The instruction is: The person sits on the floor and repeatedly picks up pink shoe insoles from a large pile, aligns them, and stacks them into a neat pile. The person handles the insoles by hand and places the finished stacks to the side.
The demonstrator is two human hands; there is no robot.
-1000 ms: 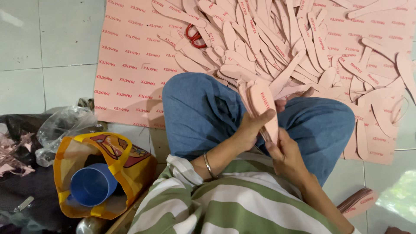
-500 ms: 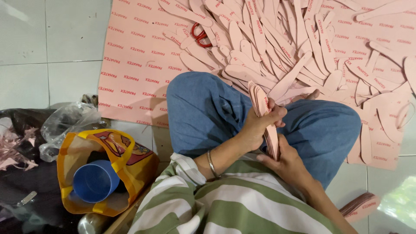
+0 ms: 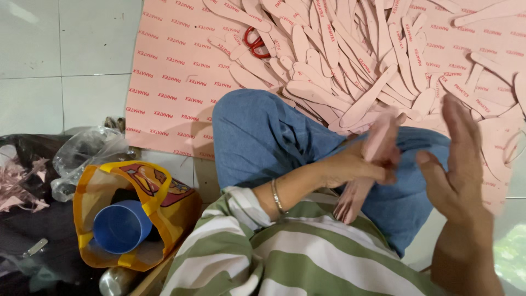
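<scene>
The right hand has released the pink insole stack, fingers now spread apart; the left hand stays clamped on it above the printed pink sheet.

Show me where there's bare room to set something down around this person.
Free: the pale floor tiles at upper left, bordered by the pink sheet and the clear plastic bag; also that sheet's left part. Crowded: the heap of pink cut-out strips around the red scissors, and the yellow bag corner.

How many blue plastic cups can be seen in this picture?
1. The blue plastic cup sits inside the open yellow bag on the floor, at the person's left side. More could be hidden in the bag.
</scene>
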